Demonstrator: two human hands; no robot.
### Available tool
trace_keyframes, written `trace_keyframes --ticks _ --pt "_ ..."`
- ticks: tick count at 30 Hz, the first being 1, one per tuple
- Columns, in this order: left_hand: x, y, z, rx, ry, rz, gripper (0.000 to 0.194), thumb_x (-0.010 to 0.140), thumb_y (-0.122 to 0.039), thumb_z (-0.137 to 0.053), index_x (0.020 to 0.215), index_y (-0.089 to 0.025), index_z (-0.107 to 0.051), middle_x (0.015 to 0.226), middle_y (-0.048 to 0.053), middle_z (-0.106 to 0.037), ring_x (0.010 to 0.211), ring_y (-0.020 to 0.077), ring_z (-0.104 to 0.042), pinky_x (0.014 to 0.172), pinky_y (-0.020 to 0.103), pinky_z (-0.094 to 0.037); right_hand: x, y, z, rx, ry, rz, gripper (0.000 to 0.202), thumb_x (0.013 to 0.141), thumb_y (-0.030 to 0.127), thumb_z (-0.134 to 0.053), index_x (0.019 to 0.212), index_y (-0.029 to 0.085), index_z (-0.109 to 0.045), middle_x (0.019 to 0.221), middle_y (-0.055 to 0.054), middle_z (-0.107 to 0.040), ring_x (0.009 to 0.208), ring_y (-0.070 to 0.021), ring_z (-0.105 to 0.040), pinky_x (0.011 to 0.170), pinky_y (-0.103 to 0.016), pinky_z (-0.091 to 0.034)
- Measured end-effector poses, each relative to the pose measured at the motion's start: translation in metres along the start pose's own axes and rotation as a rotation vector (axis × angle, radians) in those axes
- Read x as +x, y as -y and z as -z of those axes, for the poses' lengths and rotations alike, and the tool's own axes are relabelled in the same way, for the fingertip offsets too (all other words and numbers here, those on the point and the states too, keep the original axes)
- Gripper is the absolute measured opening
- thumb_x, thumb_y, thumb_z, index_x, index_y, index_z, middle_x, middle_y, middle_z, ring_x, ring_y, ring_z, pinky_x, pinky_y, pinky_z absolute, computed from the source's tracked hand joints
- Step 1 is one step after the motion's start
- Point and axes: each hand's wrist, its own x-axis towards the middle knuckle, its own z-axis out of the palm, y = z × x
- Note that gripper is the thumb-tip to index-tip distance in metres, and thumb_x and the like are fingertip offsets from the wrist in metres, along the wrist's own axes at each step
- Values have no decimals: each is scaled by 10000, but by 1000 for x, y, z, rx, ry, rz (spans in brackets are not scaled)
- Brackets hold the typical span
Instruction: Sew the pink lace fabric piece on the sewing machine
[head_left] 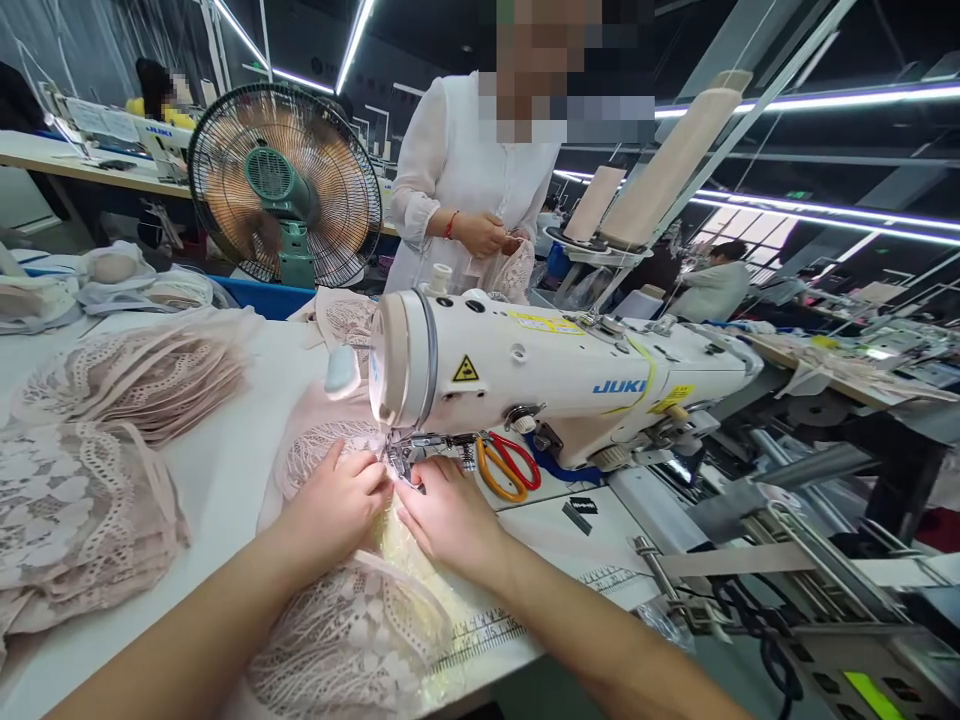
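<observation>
Stacked lace pieces (pixel 97 470): far left on white table (pixel 232 470). Left hand (pixel 337 505): fingers pressed flat on the pink lace piece (pixel 352 630), nothing pinched. Presser foot (pixel 405 462): just beyond the fingertips. Right hand (pixel 450 515): flat on the same lace, guiding. Step judged: seam feeding; next needs even advance. Scissors (pixel 510 465): beside the Juki sewing machine (pixel 555 375).

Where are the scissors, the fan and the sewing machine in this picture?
Scissors (pixel 510 468): head view, on the orange and red handles, under the machine's arm.
Fan (pixel 285 185): head view, on the green hub behind the round grille.
Sewing machine (pixel 555 375): head view, on the white arm left of the blue lettering.
</observation>
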Motion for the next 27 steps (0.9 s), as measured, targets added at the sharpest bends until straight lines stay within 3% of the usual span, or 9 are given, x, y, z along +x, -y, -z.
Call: trace_keyframes --ticks 4,13,19,23,27 --pt "3 0 5 2 66 28 267 936 -107 -549 1137 -191 -703 1177 91 -693 1214 308 -549 1150 639 -273 -6 -1 -3 49 -26 4 198 906 333 -603 1044 209 -671 957 -112 -647 866 -308 -577 663 -414 -431" --pt "8 0 14 -27 170 102 322 961 -149 -527 1235 -227 -676 1329 73 -666 1302 300 -523 1183 623 -279 -24 -7 -4 181 -198 9 129 893 225 -583 942 205 -701 1000 -89 -639 842 -250 -552 757 -358 -447" --pt "8 0 9 2 121 158 424 912 -73 -523 1293 -220 -636 1362 74 -652 1309 302 -532 1148 640 -335 -31 -2 3 292 -179 -10 147 907 209 -542 882 177 -683 993 -93 -619 890 -255 -541 797 -363 -455" --pt "8 4 4 9 90 203 506 883 -7 -461 1321 -206 -615 1385 84 -635 1312 313 -530 1130 669 -346 -43 4 19 446 -51 -93 189 941 231 -496 883 175 -666 972 -88 -619 901 -249 -542 796 -363 -436" --pt "6 7 7 -18 -14 207 478 841 19 -437 1222 -156 -666 1342 126 -656 1303 364 -525 1106 739 -303 -54 15 36 636 305 -292 91 850 249 -659 882 185 -604 847 -21 -621 811 -199 -542 719 -308 -389"
